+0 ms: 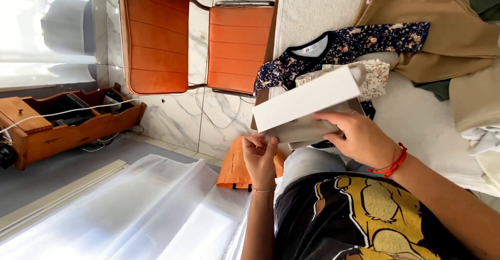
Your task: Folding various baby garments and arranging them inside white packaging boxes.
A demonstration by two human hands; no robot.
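I have the white board [304,103] pinched at its near corner by my left hand [260,158], my right hand [359,137] clamping the long edge. It looks stiff, light, smooth. Just beyond lies the floral shirt [359,44].

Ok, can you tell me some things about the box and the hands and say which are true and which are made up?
1. Both hands are on the white box. True: the left hand grips its near corner and the right hand holds its side.
2. The right wrist wears a blue watch. False: it wears a red string bracelet.
3. A dark flowered top lies behind the box. True.
4. The chair has green cushions. False: they are orange.
5. The box lies flat on the floor. False: it is held up in the air, tilted.
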